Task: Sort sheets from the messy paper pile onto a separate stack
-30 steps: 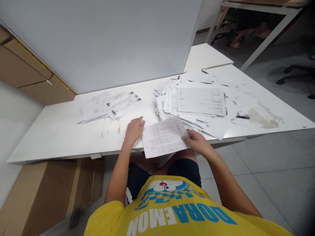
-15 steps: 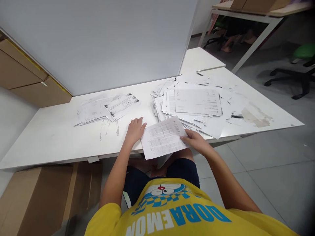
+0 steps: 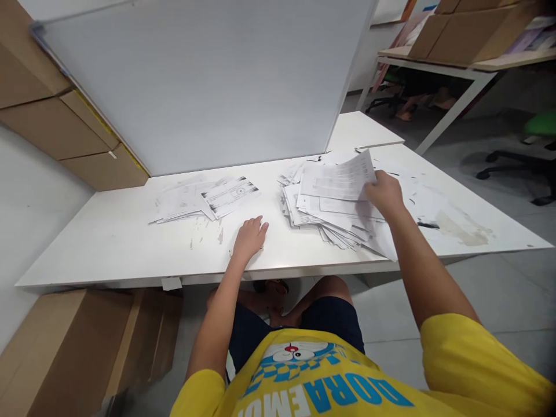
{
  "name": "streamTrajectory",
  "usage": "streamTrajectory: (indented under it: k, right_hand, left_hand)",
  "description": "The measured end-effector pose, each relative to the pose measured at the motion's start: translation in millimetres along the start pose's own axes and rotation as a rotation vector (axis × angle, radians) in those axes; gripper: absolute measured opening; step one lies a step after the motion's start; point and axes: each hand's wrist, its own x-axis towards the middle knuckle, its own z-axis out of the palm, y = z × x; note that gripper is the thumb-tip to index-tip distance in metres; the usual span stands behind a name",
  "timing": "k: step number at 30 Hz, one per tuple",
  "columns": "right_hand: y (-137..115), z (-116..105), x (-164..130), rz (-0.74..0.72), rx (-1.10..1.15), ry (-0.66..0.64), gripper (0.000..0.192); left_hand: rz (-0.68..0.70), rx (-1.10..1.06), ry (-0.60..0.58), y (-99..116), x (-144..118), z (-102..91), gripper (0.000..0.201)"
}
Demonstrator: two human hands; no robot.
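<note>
My right hand (image 3: 386, 194) grips a printed sheet of paper (image 3: 336, 179) by its right edge, over the large pile of papers (image 3: 313, 217) on the right half of the white table (image 3: 117, 249). The sheet's right end is bent upward, and its left part is low over the pile. My left hand (image 3: 251, 237) lies palm down on the tabletop, fingers stretched, holding nothing. Beyond it to the left is a smaller spread of papers (image 3: 178, 200), topped by a sheet with dark smudged corners (image 3: 230, 196).
A whiteboard (image 3: 208, 87) stands along the table's back edge. Cardboard boxes are stacked at the left (image 3: 104, 171), and another large box (image 3: 73, 347) sits below the table. At the back right is another desk (image 3: 434, 66) with boxes; a person's foot shows beneath it.
My right hand has carried the sheet from the table's front edge up and right onto the large pile. My left hand stays on the table, now apart from the sheet. The view has shifted.
</note>
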Motion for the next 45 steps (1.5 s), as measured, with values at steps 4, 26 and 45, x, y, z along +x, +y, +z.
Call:
streamTrajectory:
  k: [4,26,45]
  right_hand:
    - [-23.5,23.1,-0.2,-0.302,-0.011,0.190,0.058]
    - [-191.8,271.7,-118.0,-1.017,-0.551,-0.771,0.029]
    - [-189.0,264.3,-134.2,-1.290,-0.472,-0.738,0.032]
  left_hand:
    - [0.005,0.061,0.003,1.6,-1.4,0.6,0.050]
    - [-0.036,0.196,0.001,16.4,-8.2,-2.2,0.040]
    - [-0.100,0.301,-0.005,18.8,-10.9,0.4,0.034]
